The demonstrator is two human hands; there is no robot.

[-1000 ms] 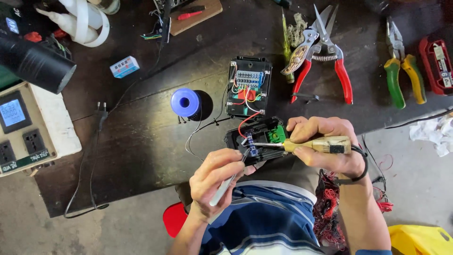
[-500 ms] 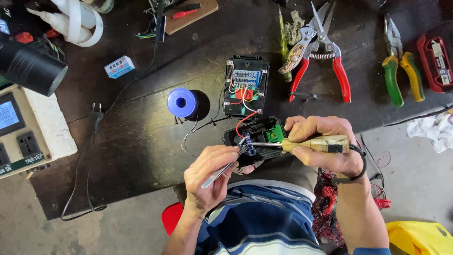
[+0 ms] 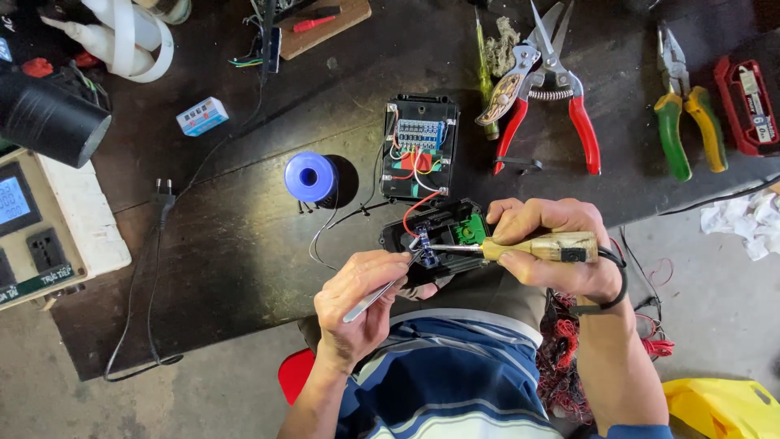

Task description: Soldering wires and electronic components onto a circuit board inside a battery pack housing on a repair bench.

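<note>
My right hand (image 3: 552, 248) grips a wooden-handled soldering iron (image 3: 536, 247), its metal tip pointing left at a small blue part (image 3: 426, 245) on a black housing with a green board (image 3: 439, 232). My left hand (image 3: 357, 305) holds metal tweezers (image 3: 378, 294) whose tips meet the same blue part. Red and white wires run from this housing up to an opened black battery case (image 3: 418, 146) with a blue circuit board inside.
A blue solder spool (image 3: 309, 177) stands left of the case. Red-handled shears (image 3: 548, 97), green-yellow pliers (image 3: 686, 114) and a red box (image 3: 746, 93) lie at the back right. A beige power unit (image 3: 49, 236) sits at the left, a black plug (image 3: 164, 195) beside it.
My left hand has turned the tweezers and brought their tips up to the blue part. The soldering iron has stayed nearly in place.
</note>
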